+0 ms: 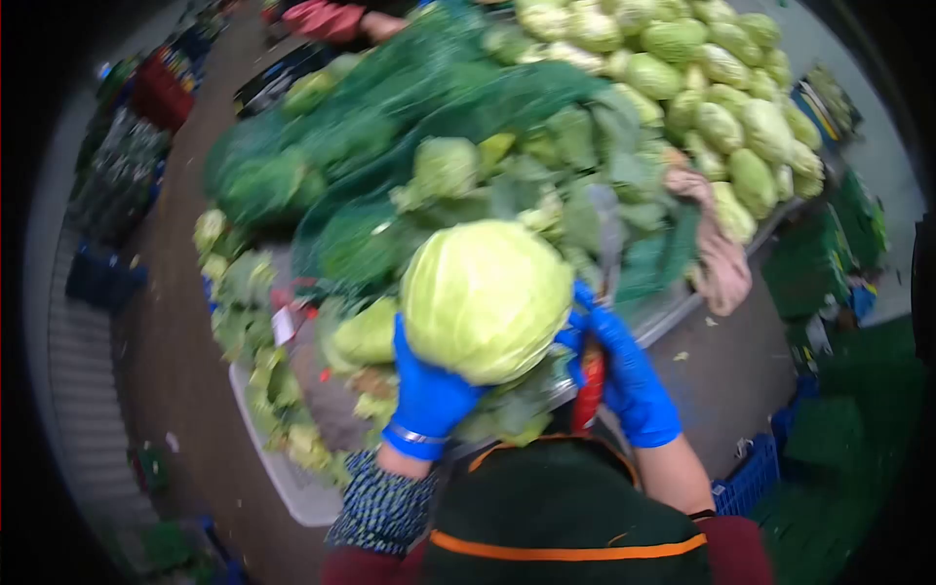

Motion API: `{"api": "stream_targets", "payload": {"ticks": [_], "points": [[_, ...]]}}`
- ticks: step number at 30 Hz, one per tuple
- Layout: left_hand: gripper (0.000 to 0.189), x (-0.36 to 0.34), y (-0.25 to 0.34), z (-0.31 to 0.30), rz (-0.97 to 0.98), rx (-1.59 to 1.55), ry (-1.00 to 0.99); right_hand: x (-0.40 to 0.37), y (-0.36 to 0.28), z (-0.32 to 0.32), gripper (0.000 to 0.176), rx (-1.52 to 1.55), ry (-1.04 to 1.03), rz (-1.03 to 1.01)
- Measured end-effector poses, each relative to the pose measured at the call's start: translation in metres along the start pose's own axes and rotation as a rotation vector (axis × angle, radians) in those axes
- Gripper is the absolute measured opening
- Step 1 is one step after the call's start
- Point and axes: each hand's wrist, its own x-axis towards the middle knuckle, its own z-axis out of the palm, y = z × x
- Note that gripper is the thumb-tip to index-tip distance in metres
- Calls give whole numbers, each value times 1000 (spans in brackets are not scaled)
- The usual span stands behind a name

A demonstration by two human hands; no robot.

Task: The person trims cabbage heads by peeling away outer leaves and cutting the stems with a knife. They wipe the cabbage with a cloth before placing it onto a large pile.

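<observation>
A round pale green cabbage (487, 300) rests in my left hand (427, 395), which wears a blue glove and cups it from below and the left. My right hand (629, 375), gloved in blue too, is closed around a knife with a red handle (589, 392). Its blade (609, 239) points away from me, just right of the cabbage. Loose outer leaves (507, 411) lie below the cabbage, and another pale cabbage (369, 331) sits beside my left hand.
Trimmed cabbages (721, 122) are heaped at the back right. Green netting (429, 97) with cabbages inside covers the table's far left. A pinkish cloth (717, 244) hangs over the right edge. Another person's sleeve (322, 19) shows at the top. A blue crate (751, 480) stands lower right.
</observation>
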Motion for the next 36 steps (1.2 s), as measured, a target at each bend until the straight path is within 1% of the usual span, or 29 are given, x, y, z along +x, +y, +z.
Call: {"api": "stream_targets", "payload": {"ticks": [1,2,3,4,5,6,7,9,10,12,13,14,15,16,17,18,19,21,23,24,25,27,28,29,30,31,32,35,36], "points": [[63,4,-8,3,268,864,-11,1,-4,-20,38,-4,-58,54],[62,8,-6,15,164,813,-36,3,-6,-33,30,-65,-92,62],[64,21,-14,22,-22,262,-37,0,-16,-32,34,-67,-27,9],[66,25,-13,45,-247,-332,22,-1,-31,-40,19,38,5,88],[66,31,-25,40,-256,-230,-16,5,-35,-56,41,110,-18,100],[64,39,-25,58,-267,93,-25,13,-41,-71,44,168,3,90],[61,49,-30,78,-239,213,-81,22,-49,-93,40,221,-1,65],[58,82,-57,86,-112,779,-264,32,-82,-146,35,372,-121,24],[58,98,-63,121,-91,777,-286,36,-111,-167,35,361,-124,-4],[55,120,-71,189,-196,377,-201,32,-171,-197,28,487,126,-131],[50,136,-82,194,-236,356,-79,19,-216,-201,30,234,426,-390],[48,148,-84,192,-270,332,-94,52,-215,-292,31,434,194,-310],[46,158,-83,189,-303,303,-106,44,-268,-300,30,467,239,-449],[44,165,-83,191,-298,275,-17,41,-312,-317,32,363,328,-597],[43,168,-81,195,-296,249,80,45,-352,-342,44,180,393,-701],[42,169,-76,203,-251,212,146,45,-386,-375,31,-9,592,-722],[42,171,-78,201,-200,216,200,53,-421,-388,25,-85,641,-852],[42,181,-80,189,-206,119,286,77,-472,-450,27,-130,771,-936],[42,193,-90,165,-179,85,319,99,-505,-498,28,-95,726,-914],[42,196,-94,161,-173,61,333,109,-519,-493,28,-50,723,-909],[42,201,-89,184,-154,55,353,119,-531,-490,28,-107,703,-854],[41,216,-79,235,-85,316,293,149,-554,-469,28,-141,701,-859],[39,222,-79,250,-77,366,336,165,-564,-457,27,-202,661,-868],[39,224,-82,255,-61,356,351,182,-574,-441,27,-262,619,-880],[38,226,-84,258,-43,437,333,199,-583,-421,26,-308,595,-882],[36,228,-87,261,-25,519,317,214,-593,-402,35,-353,569,-849],[34,230,-90,265,-12,395,380,232,-601,-383,37,-420,509,-843],[33,229,-91,256,-21,291,434,283,-613,-318,43,-555,388,-837],[32,228,-90,261,38,347,450,303,-614,-300,45,-618,360,-853]]}}
